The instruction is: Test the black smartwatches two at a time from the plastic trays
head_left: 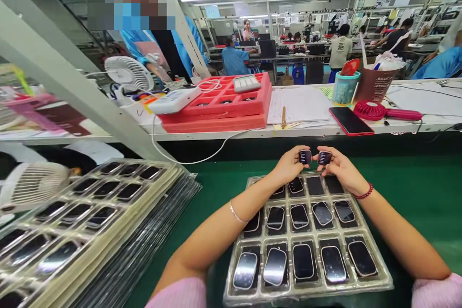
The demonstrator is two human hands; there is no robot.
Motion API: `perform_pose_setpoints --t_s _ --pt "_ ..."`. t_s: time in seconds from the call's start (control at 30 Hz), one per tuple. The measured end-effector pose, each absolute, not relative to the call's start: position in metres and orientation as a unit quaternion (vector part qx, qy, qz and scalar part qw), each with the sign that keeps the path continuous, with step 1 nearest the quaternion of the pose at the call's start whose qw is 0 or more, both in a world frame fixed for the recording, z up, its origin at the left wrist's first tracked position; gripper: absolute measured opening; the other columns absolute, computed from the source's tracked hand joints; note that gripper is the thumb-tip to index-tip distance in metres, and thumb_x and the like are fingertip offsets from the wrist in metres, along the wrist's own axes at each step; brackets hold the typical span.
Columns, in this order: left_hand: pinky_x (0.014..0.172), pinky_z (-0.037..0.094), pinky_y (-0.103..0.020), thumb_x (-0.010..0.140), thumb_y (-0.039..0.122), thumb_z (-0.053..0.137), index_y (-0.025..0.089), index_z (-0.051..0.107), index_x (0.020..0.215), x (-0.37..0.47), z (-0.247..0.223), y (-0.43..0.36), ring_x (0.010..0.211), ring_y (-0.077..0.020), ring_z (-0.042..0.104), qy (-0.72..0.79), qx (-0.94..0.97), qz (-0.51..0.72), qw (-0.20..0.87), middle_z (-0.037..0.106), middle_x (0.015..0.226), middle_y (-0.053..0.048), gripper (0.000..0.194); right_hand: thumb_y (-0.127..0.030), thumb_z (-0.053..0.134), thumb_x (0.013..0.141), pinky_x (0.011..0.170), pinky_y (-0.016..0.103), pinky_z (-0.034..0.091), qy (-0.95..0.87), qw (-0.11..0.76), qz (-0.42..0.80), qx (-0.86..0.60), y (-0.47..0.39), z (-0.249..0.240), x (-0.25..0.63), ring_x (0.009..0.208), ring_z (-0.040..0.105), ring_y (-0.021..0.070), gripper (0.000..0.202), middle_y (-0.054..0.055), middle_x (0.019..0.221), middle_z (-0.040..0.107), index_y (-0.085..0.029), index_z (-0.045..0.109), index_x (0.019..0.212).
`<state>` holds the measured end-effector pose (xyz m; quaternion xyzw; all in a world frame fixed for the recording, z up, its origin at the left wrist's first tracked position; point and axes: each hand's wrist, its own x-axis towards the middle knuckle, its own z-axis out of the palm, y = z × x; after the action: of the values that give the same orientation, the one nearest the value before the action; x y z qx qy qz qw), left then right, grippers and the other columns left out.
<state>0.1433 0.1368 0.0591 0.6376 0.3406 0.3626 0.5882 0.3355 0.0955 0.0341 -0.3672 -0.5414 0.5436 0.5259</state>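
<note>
My left hand [290, 166] is closed on a smartwatch [305, 157] with lit text on its dark screen. Beside it, my right hand [339, 168] grips a second smartwatch [324, 157], its screen lit as well. Both watches are held up close together, just above the far edge of a clear plastic tray [382, 279]. Rows of pockets in that tray hold several more watches, such as a dark-faced watch [303, 261] in the front row. Two pockets in the back row show no watch. My left forearm hides part of the tray's left side.
Stacked trays of watches [173, 178] stand to the left, near a white fan [32, 185]. On the shelf are red foam trays [216, 122], a white device [175, 100], papers [299, 101], a phone [351, 120], a pink handheld fan [370, 110] and cups [345, 89]. Other people work beyond.
</note>
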Motion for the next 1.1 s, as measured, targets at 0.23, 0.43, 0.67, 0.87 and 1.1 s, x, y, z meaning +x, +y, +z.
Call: perform_pose_setpoints --t_s 0.23,0.43,0.67,0.87,1.1 --pt "0.065 0.049 -0.023 0.077 0.017 0.054 0.011 0.058 0.110 0.142 0.067 0.132 0.069 -0.0121 0.062 0.346 0.670 0.357 0.552 0.065 0.087 -0.006 0.034 -0.032 0.063 0.082 0.054 0.022 0.053 -0.517 0.541 0.554 -0.365 0.096 0.035 0.333 0.063 0.065 0.0113 0.033 0.009 0.099 0.069 -0.017 0.060 0.111" --pt "0.054 0.045 -0.022 0.077 0.028 0.054 0.012 0.060 0.098 0.140 0.067 0.134 0.065 -0.0128 0.059 0.340 0.694 0.339 0.536 0.066 0.083 -0.006 0.028 -0.042 0.067 0.080 0.046 0.017 0.049 -0.524 0.541 0.560 -0.345 0.100 0.032 0.327 0.053 0.064 0.0095 0.034 0.006 0.086 0.071 -0.016 0.061 0.101" --pt "0.057 0.047 -0.025 0.073 0.032 0.057 0.013 0.062 0.097 0.139 0.068 0.137 0.066 -0.0157 0.060 0.338 0.694 0.337 0.539 0.065 0.080 -0.005 0.031 -0.043 0.066 0.081 0.044 0.016 0.048 -0.534 0.541 0.549 -0.347 0.102 0.031 0.326 0.051 0.063 0.0091 0.034 0.006 0.086 0.070 -0.015 0.061 0.100" --pt "0.055 0.046 -0.024 0.072 0.032 0.057 0.014 0.063 0.093 0.139 0.069 0.136 0.068 -0.0163 0.060 0.336 0.693 0.345 0.537 0.064 0.079 -0.005 0.029 -0.044 0.067 0.080 0.044 0.017 0.047 -0.537 0.539 0.550 -0.345 0.102 0.031 0.326 0.052 0.063 0.0095 0.036 0.006 0.086 0.070 -0.015 0.061 0.100" --pt "0.054 0.045 -0.023 0.072 0.033 0.057 0.014 0.063 0.093 0.139 0.071 0.135 0.068 -0.0163 0.060 0.330 0.694 0.345 0.538 0.064 0.080 -0.005 0.029 -0.044 0.067 0.080 0.045 0.017 0.047 -0.541 0.539 0.547 -0.343 0.101 0.032 0.326 0.051 0.063 0.0092 0.035 0.006 0.085 0.070 -0.015 0.061 0.100"
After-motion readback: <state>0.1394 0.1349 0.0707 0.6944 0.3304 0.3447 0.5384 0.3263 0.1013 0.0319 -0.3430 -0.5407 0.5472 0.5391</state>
